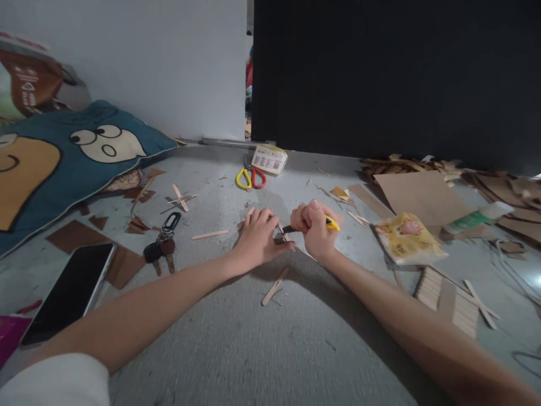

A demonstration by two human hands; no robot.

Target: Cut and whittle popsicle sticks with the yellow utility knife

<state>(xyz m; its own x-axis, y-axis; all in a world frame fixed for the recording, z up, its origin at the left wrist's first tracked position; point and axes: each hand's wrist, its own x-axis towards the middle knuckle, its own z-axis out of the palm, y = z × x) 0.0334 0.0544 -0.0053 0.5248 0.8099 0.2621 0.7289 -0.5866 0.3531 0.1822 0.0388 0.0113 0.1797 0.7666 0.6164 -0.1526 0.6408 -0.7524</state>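
Over the grey surface (253,349), left hand (257,239) pinches a stick (282,230), right hand (316,226) gripping yellow cutter (333,224) alongside.

A plain, pale-grey wall (147,67) and a broad, matte-black panel (397,79) stand side by side, parted by a narrow upright gap (249,84), behind a grey, finely textured surface (236,349) catching white glare (534,276) at far right

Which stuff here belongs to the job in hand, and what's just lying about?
In the job:
- cutter, in right hand
- stick, at left hand
- stacked sticks, probably spare stock

Lying about, as far as I can judge:
- phone
- keys
- pillow
- yellow packet
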